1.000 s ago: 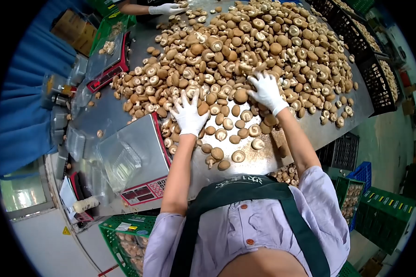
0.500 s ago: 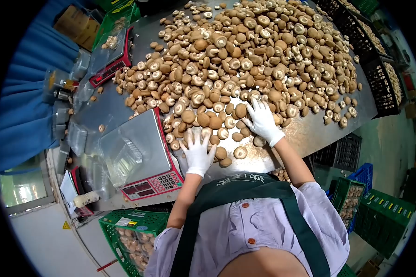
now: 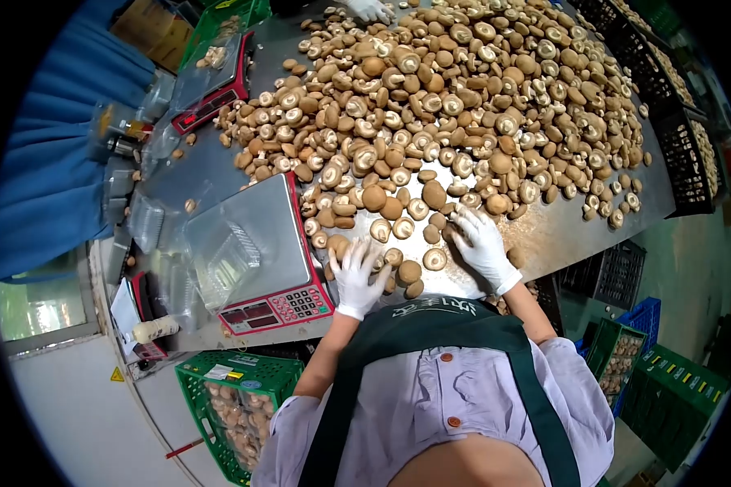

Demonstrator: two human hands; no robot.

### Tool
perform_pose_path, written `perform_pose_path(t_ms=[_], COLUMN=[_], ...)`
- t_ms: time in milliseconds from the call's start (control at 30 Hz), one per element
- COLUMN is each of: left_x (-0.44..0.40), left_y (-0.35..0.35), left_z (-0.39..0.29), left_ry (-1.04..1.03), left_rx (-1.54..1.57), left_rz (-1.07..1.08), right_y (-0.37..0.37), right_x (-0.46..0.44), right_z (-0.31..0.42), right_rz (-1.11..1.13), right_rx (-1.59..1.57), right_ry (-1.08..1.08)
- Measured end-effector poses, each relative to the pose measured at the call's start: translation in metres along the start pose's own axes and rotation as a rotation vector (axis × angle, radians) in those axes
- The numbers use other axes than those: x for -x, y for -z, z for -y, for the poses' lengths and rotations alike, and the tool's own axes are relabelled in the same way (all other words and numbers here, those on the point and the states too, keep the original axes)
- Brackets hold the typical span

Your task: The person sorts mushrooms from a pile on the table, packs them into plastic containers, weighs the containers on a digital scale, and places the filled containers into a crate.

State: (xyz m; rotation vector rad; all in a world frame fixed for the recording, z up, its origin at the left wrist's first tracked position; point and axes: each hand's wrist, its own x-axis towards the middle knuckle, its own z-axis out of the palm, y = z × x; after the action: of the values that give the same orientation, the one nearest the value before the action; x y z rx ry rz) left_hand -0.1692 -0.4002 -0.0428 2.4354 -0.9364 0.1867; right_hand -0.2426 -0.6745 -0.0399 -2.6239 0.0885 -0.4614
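Observation:
A large heap of shiitake mushrooms [image 3: 463, 89] covers the metal table, brown caps and pale undersides mixed. My left hand [image 3: 356, 280], in a white glove, lies with fingers spread over a few mushrooms at the near edge of the heap, just right of the digital scale [image 3: 256, 243]. My right hand [image 3: 483, 252], also gloved, is open, its fingertips beside small mushrooms. Between the hands lie several loose mushrooms, among them an upturned one [image 3: 434, 259]. A clear plastic tray [image 3: 234, 258] rests on the scale's plate.
A second scale [image 3: 211, 89] holding mushrooms stands at the far left. At the top edge shows another person's gloved hand [image 3: 369, 10]. Black crates [image 3: 684, 162] of mushrooms line the right side. A green crate [image 3: 235, 406] with packed mushrooms sits below the table at left.
Both my hands have moved towards my body, the right one more. Some mushrooms lie closer to me, and the bare patch between hands and heap is wider. Another person's hand has appeared at the top.

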Motion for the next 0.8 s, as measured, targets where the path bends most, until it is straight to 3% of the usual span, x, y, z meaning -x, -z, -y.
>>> perform_pose_path(t_ms=[133, 200, 267, 300, 333, 433, 467, 600, 633, 667, 733, 800], left_x=[-0.06, -0.086, -0.105, -0.109, -0.113, -0.11, -0.106, -0.095, -0.092, -0.094, -0.097, -0.096], left_y=[-0.013, -0.017, -0.024, -0.026, -0.027, -0.015, -0.009, 0.025, 0.029, 0.036, 0.032, -0.009], left_z=[0.007, 0.008, 0.005, 0.008, 0.01, 0.022, 0.026, 0.016, 0.012, 0.009, 0.012, 0.024], left_ry=[0.06, 0.11, 0.06, 0.024, -0.01, -0.007, -0.024, 0.091, 0.475, 0.559, 0.588, 0.408], left_rx=[0.026, -0.036, -0.302, -0.293, -0.284, -0.098, -0.04, 0.386, 0.831, 1.089, 0.97, 0.771], left_rz=[-0.134, -0.023, 0.143, 0.165, 0.187, 0.162, 0.141, -0.067, 0.04, 0.022, 0.039, 0.052], right_y=[0.005, -0.007, -0.025, -0.034, -0.037, -0.024, -0.017, 0.026, 0.044, 0.063, 0.065, 0.058], right_x=[-0.044, -0.063, -0.076, -0.085, -0.087, -0.083, -0.077, -0.051, -0.049, -0.045, -0.027, -0.017], right_z=[0.011, 0.014, 0.01, 0.011, 0.008, 0.006, 0.005, -0.03, -0.024, -0.016, -0.032, -0.05], right_rz=[-0.079, -0.025, 0.105, 0.028, 0.078, -0.011, 0.015, -0.006, -0.059, -0.113, -0.189, -0.24], right_rx=[-0.025, 0.002, 0.014, 0.089, 0.071, -0.317, -0.55, -1.347, -1.495, -1.642, -1.714, -1.557], right_ry=[-0.065, -0.084, 0.031, 0.161, 0.138, -0.029, -0.251, -0.68, -0.674, -0.663, -0.746, -0.914])
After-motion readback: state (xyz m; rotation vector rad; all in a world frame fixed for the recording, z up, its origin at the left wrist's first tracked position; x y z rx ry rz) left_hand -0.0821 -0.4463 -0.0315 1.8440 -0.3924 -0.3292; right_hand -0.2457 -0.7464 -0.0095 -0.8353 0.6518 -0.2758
